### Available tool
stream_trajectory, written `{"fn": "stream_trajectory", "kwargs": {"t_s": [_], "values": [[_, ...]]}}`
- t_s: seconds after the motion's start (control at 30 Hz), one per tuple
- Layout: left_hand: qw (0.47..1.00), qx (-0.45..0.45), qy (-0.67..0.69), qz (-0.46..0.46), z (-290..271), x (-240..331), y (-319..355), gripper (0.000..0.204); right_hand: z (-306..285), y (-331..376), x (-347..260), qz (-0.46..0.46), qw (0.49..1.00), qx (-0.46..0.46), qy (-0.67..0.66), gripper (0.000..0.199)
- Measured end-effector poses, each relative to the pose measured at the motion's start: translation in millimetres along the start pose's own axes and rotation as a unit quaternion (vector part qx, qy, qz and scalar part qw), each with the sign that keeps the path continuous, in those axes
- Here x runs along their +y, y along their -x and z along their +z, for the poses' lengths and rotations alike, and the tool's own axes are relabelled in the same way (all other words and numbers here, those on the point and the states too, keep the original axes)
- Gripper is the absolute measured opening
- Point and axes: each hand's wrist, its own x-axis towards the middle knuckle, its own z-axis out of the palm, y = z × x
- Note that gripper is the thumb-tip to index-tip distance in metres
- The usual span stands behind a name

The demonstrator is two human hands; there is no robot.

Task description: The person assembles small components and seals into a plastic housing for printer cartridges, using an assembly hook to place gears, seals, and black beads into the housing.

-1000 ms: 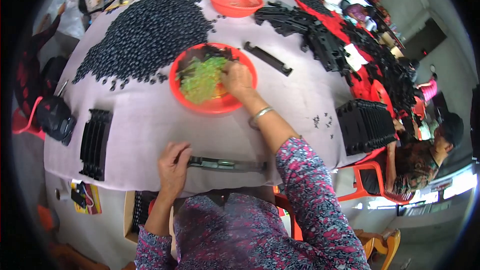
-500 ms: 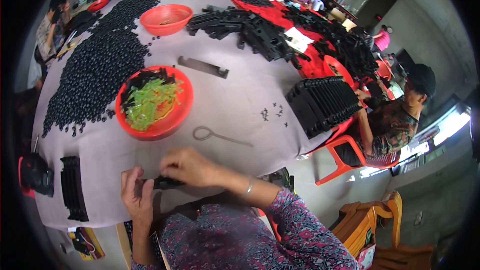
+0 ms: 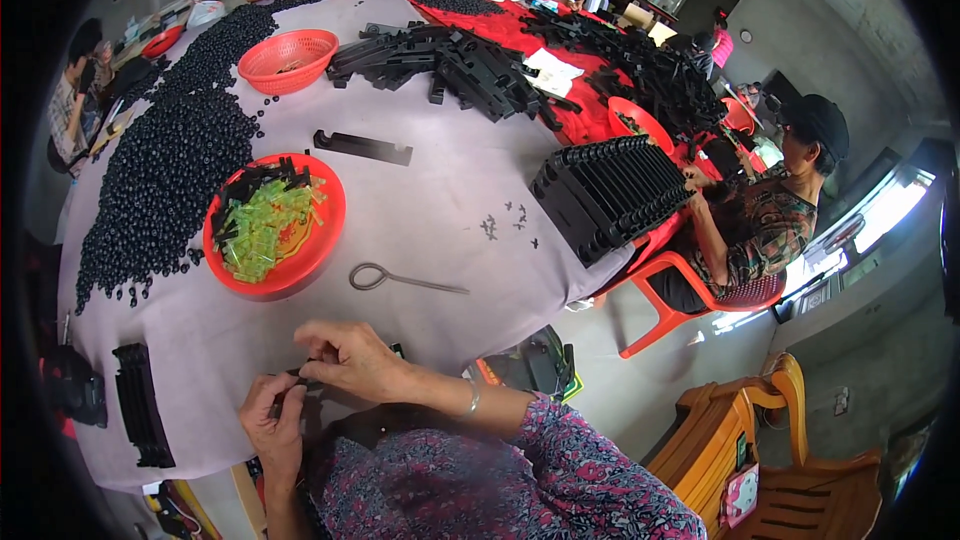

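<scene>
Grip of both hands, left hand (image 3: 272,423) and right hand (image 3: 345,358), closed on black strip (image 3: 292,380) at bench (image 3: 440,240) edge; best kept level, pinched steady near red basket (image 3: 275,225)

Left hand (image 3: 272,423) and right hand (image 3: 345,358) together, fingers pinched.

Red basket (image 3: 275,228), metal hook (image 3: 400,280), black beads (image 3: 170,170).

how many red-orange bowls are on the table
3 that I can make out: the near bowl of green and black pieces ahead of the hands, the mesh bowl farther back, and the right-edge bowl beside the black racks. Others may be hidden.
</scene>
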Motion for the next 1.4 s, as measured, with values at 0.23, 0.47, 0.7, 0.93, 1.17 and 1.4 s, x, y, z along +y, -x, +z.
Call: {"fn": "stream_trajectory", "kwargs": {"t_s": [0.23,0.47,0.7,0.93,1.17,1.4], "values": [[1.0,0.001,-0.008,0.012,2,2,0,0.009,-1,5,20,-0.048,0.998,0.014,0.032,0.016],[0.998,0.003,-0.064,0.024,-6,5,8,0.011,0,11,8,-0.116,0.985,-0.01,0.128,0.018],[0.996,-0.077,-0.029,0.032,10,20,-7,0.01,-32,17,-1,-0.077,0.974,-0.071,0.2,0.02],[0.992,-0.06,-0.059,0.094,2,9,-14,0.041,-45,25,9,0.07,0.993,-0.055,0.072,0.024],[0.945,-0.08,-0.257,0.187,1,-11,-25,0.047,-46,21,14,0.131,0.984,-0.022,0.117,0.031],[0.95,-0.131,-0.256,0.123,3,-26,-22,0.036,-34,22,6,0.145,0.981,-0.016,0.125,0.033]]}}
